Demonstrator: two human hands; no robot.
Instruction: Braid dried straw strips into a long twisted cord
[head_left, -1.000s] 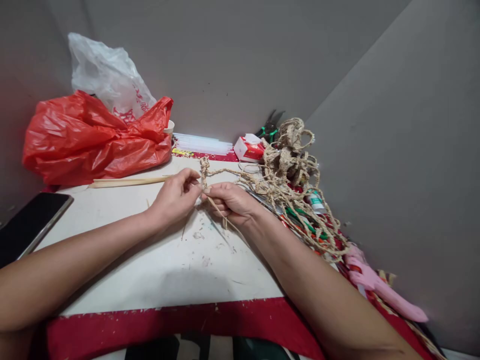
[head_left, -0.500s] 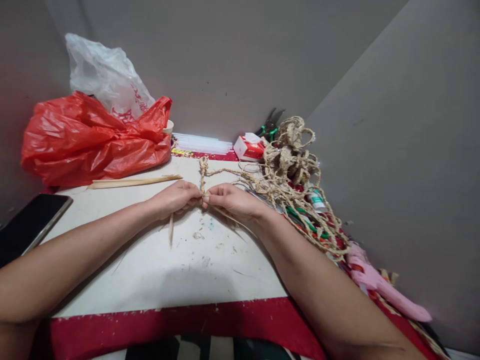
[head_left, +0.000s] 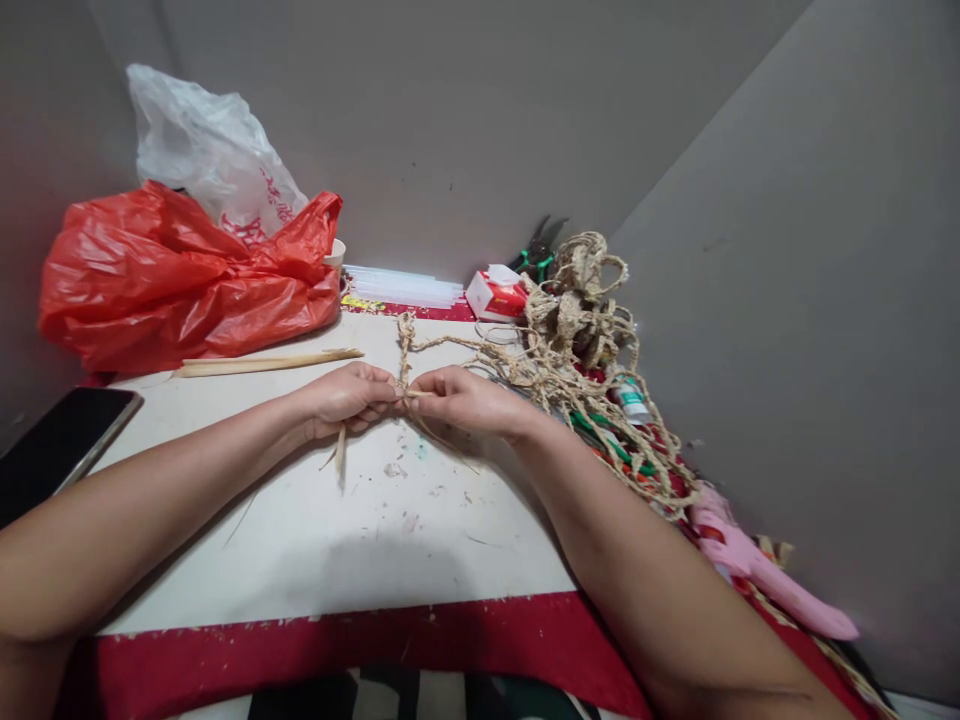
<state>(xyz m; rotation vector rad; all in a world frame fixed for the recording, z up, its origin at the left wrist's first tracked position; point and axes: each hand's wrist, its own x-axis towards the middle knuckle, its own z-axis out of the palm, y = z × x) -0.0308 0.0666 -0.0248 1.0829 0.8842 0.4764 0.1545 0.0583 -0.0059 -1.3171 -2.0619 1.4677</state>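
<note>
A short braid of straw-coloured plant fibre (head_left: 406, 352) runs toward me on the white tabletop, its knotted end away from me. At its near end my left hand (head_left: 351, 398) pinches the strands, and a loose fibre end (head_left: 341, 455) hangs below those fingers. My right hand (head_left: 463, 400) is closed on a strand at the same spot, thumb against forefinger. The fingertips of both hands nearly meet there. A thin strand curves down under my right hand. From the braid a twisted cord (head_left: 450, 342) leads right to a heap of braided cord (head_left: 581, 310).
Behind my left hand lie flat dry fibre strips (head_left: 270, 364) and a red plastic bag (head_left: 195, 285). A phone (head_left: 64, 445) rests at the left edge. Back right are a tissue pack (head_left: 496, 297) and green-handled pliers (head_left: 541, 255); a pink glue gun (head_left: 765, 570) lies at right.
My right fingers have shifted slightly, and a strand now shows across them at the braid's near end. The loose fibre ends below have moved a little. The braid stays in place.
</note>
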